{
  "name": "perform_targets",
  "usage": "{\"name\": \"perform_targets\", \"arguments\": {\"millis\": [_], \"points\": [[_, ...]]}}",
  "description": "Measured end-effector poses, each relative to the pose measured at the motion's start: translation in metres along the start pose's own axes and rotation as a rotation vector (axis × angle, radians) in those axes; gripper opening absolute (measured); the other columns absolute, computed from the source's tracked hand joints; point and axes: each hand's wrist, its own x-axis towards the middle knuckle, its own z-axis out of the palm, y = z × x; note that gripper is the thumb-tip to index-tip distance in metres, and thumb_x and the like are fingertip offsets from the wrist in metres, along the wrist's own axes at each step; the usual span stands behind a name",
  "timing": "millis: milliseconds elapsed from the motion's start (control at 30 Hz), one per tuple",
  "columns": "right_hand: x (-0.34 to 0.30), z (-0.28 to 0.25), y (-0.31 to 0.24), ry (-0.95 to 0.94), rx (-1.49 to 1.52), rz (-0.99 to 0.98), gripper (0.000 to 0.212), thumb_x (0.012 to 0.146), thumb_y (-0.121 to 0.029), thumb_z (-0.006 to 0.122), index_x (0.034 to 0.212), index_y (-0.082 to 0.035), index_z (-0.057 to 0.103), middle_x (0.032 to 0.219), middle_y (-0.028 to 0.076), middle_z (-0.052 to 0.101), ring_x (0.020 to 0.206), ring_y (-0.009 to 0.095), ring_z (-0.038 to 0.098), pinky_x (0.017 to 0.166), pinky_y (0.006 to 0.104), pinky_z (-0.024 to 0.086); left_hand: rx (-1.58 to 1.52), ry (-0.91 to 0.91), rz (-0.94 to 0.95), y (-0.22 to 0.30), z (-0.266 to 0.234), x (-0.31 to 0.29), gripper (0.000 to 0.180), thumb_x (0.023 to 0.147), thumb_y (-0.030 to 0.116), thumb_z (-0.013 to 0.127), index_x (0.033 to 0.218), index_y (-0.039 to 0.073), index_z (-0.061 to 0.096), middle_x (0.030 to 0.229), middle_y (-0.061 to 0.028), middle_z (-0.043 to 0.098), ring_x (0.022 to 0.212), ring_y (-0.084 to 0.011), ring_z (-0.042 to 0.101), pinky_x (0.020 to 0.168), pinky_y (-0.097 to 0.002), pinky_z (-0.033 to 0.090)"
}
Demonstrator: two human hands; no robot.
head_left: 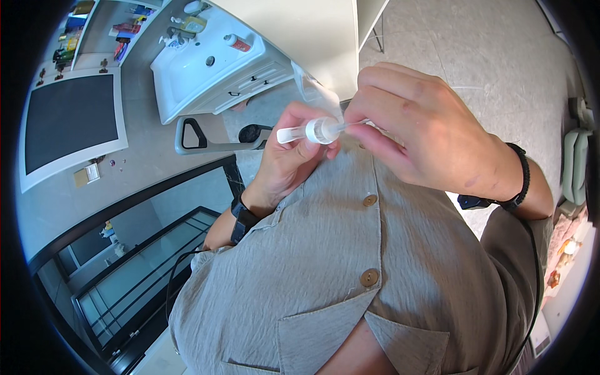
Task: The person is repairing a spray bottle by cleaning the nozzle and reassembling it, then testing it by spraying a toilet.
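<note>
In front of my chest, my left hand (290, 156) is closed around a small white-and-clear piece that looks like a spray pump top (320, 130). It lies sideways, with a white collar in the middle and a clear, white-tipped end pointing left. From the collar a thin clear stem (342, 126) runs right. My right hand (415, 119) pinches at the end of this stem between thumb and forefinger; the fingers partly hide it. Just beyond both hands is a sheet of clear plastic film (317, 90), and what holds it up is hidden.
A white washbasin cabinet (206, 69) stands far left, with bottles on its rim. Nearer on the left are a grey handle-shaped frame (194, 134) and a black-framed glass partition (150, 269). A pale panel (312, 37) stands ahead. Grey floor (475, 44) extends to the right.
</note>
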Motion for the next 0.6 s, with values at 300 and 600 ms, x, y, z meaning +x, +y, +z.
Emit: {"name": "perform_targets", "arguments": {"millis": [300,600], "points": [[-0.0036,0.0011,0.0016,0.002,0.051,0.016,0.013,0.082,0.0,0.073,0.089,-0.004,0.063,0.081,0.008,0.056,0.07,0.026,0.06,0.058,0.0361,0.049,0.052,-0.015,0.06,-0.0016,0.0038,-0.0009,0.03,0.101,0.022,0.067,0.123,0.009,0.053,0.112,-0.007,0.062,0.095,-0.0154,0.055,0.082,-0.033,0.047],[-0.0054,0.0048,0.0022,-0.037,0.0,0.013,0.011,0.082,-0.002,0.071,0.086,-0.002,0.061,0.082,0.01,0.059,0.074,0.029,0.062,0.063,0.0386,0.051,0.178,0.092,0.067,-0.0031,0.006,-0.0065,0.036,0.099,0.025,0.069,0.127,0.01,0.053,0.11,-0.007,0.062,0.096,-0.0166,0.059,0.079,-0.035,0.047]]}}
